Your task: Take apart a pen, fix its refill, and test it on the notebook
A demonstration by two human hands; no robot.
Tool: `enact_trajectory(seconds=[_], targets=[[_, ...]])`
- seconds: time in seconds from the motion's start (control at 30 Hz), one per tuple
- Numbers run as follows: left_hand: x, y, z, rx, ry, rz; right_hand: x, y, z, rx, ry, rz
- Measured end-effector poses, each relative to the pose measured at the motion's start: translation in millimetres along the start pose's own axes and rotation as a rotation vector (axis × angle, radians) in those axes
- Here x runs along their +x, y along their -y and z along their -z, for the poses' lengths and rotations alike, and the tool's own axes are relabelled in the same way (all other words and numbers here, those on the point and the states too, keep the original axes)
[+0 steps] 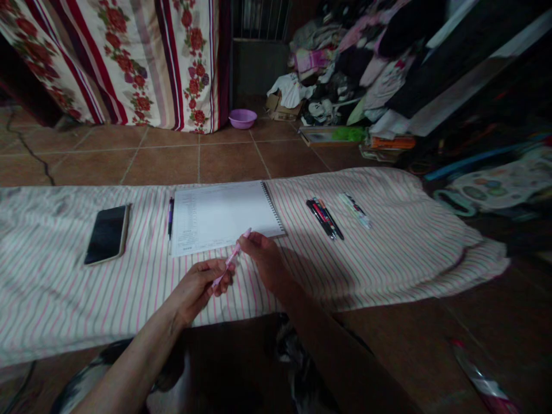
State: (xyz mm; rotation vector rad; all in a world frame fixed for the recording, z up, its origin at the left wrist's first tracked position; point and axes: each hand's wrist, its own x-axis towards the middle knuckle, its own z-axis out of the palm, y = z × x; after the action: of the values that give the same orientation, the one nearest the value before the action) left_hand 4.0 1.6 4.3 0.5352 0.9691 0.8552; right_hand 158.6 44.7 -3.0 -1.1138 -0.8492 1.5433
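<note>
Both of my hands hold one pink pen (233,257) just above a striped cloth (388,253) spread on the floor. My left hand (199,286) pinches the pen's lower end. My right hand (263,257) grips its upper end, near the bottom edge of an open spiral notebook (224,215). A purple pen (171,217) lies along the notebook's left side.
A dark phone (107,234) lies on the cloth at the left. Several pens (324,218) and a wrapped packet (354,210) lie to the right of the notebook. Beyond are tiled floor, a floral curtain (129,57), a purple bowl (242,118) and a heap of clothes (353,63).
</note>
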Motion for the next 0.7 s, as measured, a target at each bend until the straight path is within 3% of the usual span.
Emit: enact_trajectory(seconds=[0.3, 0.53, 0.7], targets=[[-0.5, -1.1, 0.1, -0.016, 0.021, -0.025, 2.1, -3.1, 2.5, 0.143, 0.095, -0.020], [1.5, -1.3, -6.1, -0.020, 0.011, -0.010, 4.1, -4.3, 4.9, 0.097, -0.028, -0.010], [4.5, -0.5, -7.8, -0.018, -0.006, -0.004, 2.8, -2.9, 8.3, 0.095, 0.003, -0.019]])
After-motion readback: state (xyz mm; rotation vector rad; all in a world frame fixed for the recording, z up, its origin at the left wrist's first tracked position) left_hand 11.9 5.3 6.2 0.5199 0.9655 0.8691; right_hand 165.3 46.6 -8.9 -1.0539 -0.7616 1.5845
